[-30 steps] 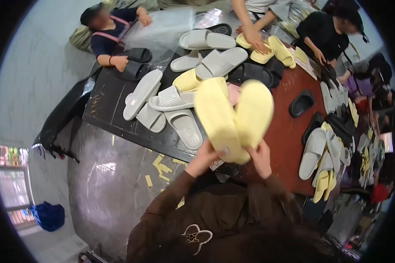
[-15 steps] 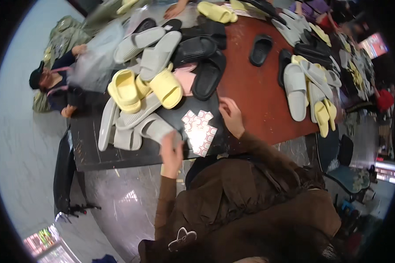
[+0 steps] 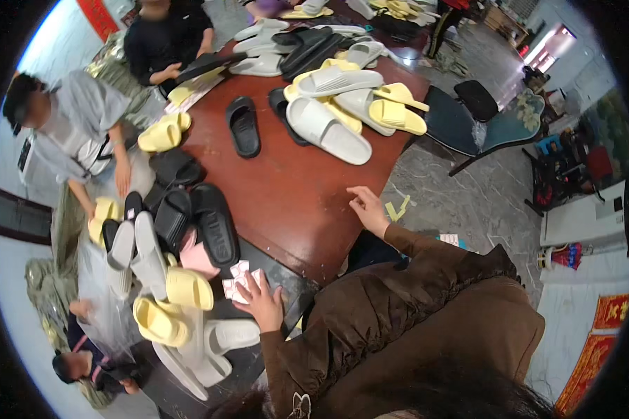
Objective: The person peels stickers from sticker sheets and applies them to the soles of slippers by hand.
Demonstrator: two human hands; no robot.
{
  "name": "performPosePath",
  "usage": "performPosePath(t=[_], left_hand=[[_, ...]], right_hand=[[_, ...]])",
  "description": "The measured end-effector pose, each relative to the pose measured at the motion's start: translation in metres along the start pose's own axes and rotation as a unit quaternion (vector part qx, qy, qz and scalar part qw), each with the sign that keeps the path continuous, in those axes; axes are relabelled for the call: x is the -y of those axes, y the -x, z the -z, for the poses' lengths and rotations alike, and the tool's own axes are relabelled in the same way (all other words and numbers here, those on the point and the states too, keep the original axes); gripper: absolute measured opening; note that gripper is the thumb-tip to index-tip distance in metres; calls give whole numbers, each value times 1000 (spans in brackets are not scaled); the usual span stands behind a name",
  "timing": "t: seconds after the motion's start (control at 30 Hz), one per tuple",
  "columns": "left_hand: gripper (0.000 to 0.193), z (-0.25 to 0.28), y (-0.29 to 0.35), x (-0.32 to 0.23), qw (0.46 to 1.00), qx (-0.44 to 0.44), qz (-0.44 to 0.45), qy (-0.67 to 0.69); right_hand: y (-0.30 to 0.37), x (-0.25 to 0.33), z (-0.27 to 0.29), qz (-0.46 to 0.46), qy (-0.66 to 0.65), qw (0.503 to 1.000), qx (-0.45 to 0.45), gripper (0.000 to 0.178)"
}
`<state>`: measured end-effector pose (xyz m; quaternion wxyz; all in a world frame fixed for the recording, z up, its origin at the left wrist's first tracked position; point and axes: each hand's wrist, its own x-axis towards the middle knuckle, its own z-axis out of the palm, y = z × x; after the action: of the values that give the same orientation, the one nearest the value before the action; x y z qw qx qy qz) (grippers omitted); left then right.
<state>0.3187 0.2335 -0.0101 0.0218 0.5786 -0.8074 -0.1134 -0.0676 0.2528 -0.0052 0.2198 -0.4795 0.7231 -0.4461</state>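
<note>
My left hand (image 3: 261,304) lies with fingers spread over a small pile of white labels with red outlines (image 3: 239,273), covering part of it. Beside that hand are a light grey slide sandal (image 3: 236,335) and a yellow one (image 3: 189,287). A large black slide (image 3: 217,227) and a pink one (image 3: 199,255) lie just beyond the labels. My right hand (image 3: 369,211) hovers at the red-brown table's near edge, empty, its fingers slightly bent and apart. Nearest to it is a light grey slide (image 3: 328,130) on the front of a mixed heap.
The red-brown table (image 3: 293,202) adjoins a black one (image 3: 297,297). A single black slide (image 3: 243,127) lies on the red-brown top. Across the tables, several people handle slides and clear plastic bags (image 3: 108,307). A dark chair (image 3: 500,129) stands at the right.
My view has swung to the right. My left hand has gone from the grey slide onto the labels. My right hand has moved right, away from the labels.
</note>
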Motion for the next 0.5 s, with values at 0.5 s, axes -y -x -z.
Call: performPosePath(t=[0.5], left_hand=[[81,-12,-115,-233,972,-61,-25,226]], right_hand=[[-236,-134,182,19,291,941,-169,78]])
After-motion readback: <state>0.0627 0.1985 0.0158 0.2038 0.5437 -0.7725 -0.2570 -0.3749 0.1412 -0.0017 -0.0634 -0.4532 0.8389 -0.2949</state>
